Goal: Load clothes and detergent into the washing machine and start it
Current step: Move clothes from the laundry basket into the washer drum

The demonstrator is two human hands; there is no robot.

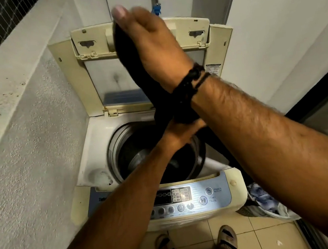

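Note:
A cream top-loading washing machine stands open, its lid folded up at the back and the dark drum exposed. My right hand is raised high in front of the lid and grips the top of a long black garment. The garment hangs down across the drum opening and runs off to the right under my forearm. Lower down, above the drum, my left hand holds the same garment. The control panel with power and start buttons faces me at the front.
A rough concrete parapet hems in the left side. A basket of blue and white laundry sits on the tiled floor to the machine's right. A white wall and a dark door frame lie on the right. My sandalled feet stand before the machine.

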